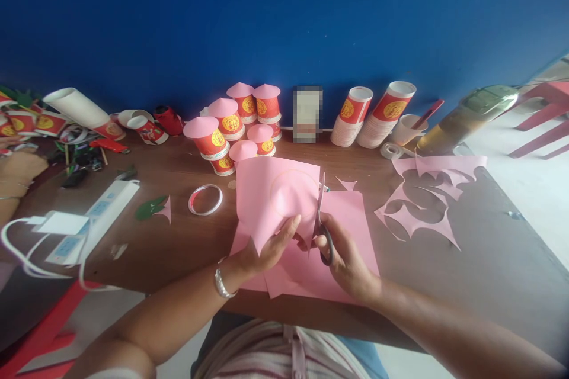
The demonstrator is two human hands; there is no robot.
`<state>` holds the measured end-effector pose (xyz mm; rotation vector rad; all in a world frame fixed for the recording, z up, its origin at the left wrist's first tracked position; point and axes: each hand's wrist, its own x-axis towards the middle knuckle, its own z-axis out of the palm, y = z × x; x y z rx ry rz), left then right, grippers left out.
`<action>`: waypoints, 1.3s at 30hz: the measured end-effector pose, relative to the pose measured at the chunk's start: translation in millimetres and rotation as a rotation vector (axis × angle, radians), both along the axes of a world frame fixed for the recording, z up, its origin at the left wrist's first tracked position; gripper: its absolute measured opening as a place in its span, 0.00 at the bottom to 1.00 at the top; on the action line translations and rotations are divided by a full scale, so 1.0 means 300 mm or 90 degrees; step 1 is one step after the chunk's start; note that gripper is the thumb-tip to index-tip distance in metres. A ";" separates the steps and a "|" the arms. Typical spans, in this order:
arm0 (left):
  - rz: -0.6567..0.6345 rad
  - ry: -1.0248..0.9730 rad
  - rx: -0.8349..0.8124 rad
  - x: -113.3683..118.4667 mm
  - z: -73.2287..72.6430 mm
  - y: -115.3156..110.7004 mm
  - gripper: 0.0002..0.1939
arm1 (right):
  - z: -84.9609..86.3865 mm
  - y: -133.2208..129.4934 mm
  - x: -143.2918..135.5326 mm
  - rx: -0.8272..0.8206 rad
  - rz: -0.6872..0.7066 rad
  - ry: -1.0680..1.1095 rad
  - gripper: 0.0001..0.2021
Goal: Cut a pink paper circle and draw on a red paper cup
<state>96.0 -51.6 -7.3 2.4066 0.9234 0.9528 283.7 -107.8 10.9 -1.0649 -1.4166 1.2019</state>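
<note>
Left hand (272,244) pinches the lower edge of a pink sheet (255,189), thumb on top. Sheet is lifted and curled, faint circle outline (293,192) on its face. Right hand (353,263) has fingers through the scissors (319,216), blades pointing up at the sheet's right side. From here I can't tell if paper sits between the blades.

Sheet is over the middle of the counter (173,249), near the front edge, above more pink paper (349,231) lying flat.

Pink offcuts (424,225) spread toward the counter's back right corner. Cups with 6 pink cone tops (201,126) grouped by the back edge, left of center. 2 stacks of red-and-white cups (349,121) also along the back edge, right of center. Tape ring (205,212) flat, left of the sheet. Power strip (109,207) near the counter's left end, white charger (66,222) plugged in. Co-worker's arm (20,174) shows at far left.
</note>
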 end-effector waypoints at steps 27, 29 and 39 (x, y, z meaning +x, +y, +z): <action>-0.125 0.039 0.017 -0.124 -0.168 0.022 0.27 | 0.020 0.008 0.004 -0.011 -0.024 -0.021 0.20; -0.112 0.041 0.005 -0.126 -0.173 0.023 0.25 | 0.020 0.008 0.004 -0.010 -0.022 -0.019 0.21; -0.095 0.017 -0.049 -0.091 -0.113 0.013 0.22 | 0.005 0.005 0.011 -0.010 -0.032 -0.026 0.21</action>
